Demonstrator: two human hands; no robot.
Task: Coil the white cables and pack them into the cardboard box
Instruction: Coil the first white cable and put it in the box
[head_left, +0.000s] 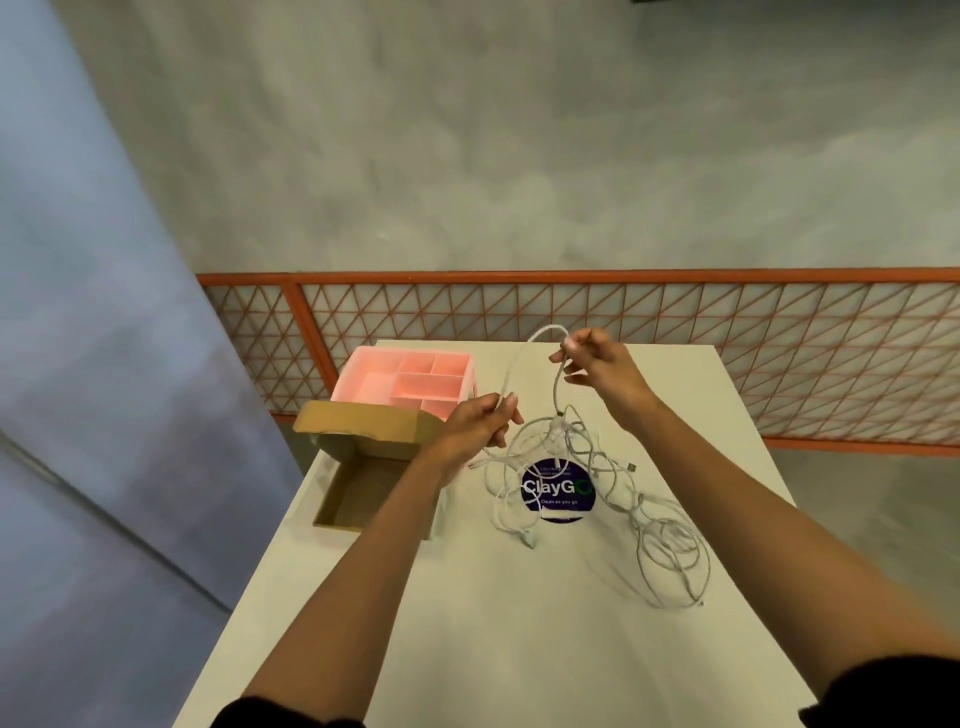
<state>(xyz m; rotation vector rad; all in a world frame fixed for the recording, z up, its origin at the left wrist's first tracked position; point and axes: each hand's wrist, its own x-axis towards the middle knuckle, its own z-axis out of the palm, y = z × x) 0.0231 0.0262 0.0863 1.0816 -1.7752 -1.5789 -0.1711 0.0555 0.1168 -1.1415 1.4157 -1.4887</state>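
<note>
In the head view, a thin white cable (556, 389) is pinched in the curled fingers of both the left hand (480, 423) and the right hand (597, 371). It is lifted above the tangled white cables (563, 428), which are spread over the white table (467, 623) (partly over a round blue sticker (558, 491)). An open brown cardboard box (340, 524) is seen at the left, beside the left hand.

Head-worn wide-angle view, facing forward and down, table (457, 623) near, left hand (478, 423) and right hand (597, 364) pinching cable (557, 387) mid-frame, railing (727, 332) beyond the grip.

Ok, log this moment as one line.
cable: held up | left hand: grips it | right hand: pinches it | pile: tangled on table | box: open
</note>
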